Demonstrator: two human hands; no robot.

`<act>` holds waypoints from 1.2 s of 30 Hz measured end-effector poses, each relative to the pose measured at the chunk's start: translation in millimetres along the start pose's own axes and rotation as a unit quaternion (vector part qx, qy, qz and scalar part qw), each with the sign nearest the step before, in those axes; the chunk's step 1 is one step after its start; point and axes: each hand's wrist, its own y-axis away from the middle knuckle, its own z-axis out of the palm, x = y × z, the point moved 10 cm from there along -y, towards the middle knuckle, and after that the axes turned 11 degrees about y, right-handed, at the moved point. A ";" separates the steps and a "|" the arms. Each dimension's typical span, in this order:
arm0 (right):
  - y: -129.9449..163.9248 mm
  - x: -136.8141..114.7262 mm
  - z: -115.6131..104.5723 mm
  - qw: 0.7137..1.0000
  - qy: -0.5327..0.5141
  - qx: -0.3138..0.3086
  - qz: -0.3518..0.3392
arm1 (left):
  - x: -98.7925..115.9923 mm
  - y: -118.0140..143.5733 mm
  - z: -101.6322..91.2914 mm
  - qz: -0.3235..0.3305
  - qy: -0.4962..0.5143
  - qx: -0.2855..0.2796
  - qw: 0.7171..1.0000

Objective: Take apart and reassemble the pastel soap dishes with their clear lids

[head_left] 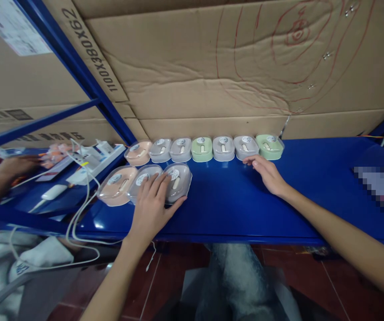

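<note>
Head view, watched remotely. Left hand [153, 200] lies, fingers spread, over the middle grey case [148, 170] and the end grey case [182, 180], thumb by the latter's near edge; I cannot tell whether it grips. I judge the step as handling these two; shifting either calls for closing thumb and fingers around it. Right hand [268, 173] loosely open, fingertips at a farther grey case [246, 145], contact unclear to me. Left of left hand: peach case [116, 185], then white cables [87, 196], a possible snag. Beyond both hands: upright cardboard [178, 58].
</note>
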 end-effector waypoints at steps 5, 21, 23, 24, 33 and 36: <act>-0.1 -11.0 -16.1 0.993 0.090 0.038 -0.066 | 7.7 -8.5 -8.2 -0.003 0.017 0.011 1.000; -12.8 67.6 -66.4 0.924 0.371 0.085 0.035 | 134.3 -142.0 109.6 0.076 0.326 -0.100 0.937; -13.1 67.6 -70.7 0.924 0.365 0.104 0.045 | 134.1 -138.3 120.5 0.083 0.343 -0.104 0.930; -12.9 68.8 -74.3 0.923 0.363 0.115 0.056 | 134.1 -134.7 123.7 0.092 0.349 -0.108 0.926; -7.3 106.2 -96.8 0.908 0.351 0.134 0.183 | 124.7 -123.6 128.1 0.084 0.361 -0.118 0.921; -8.5 114.6 -102.7 0.899 0.365 0.115 0.213 | 122.0 -126.0 127.4 0.077 0.365 -0.110 0.921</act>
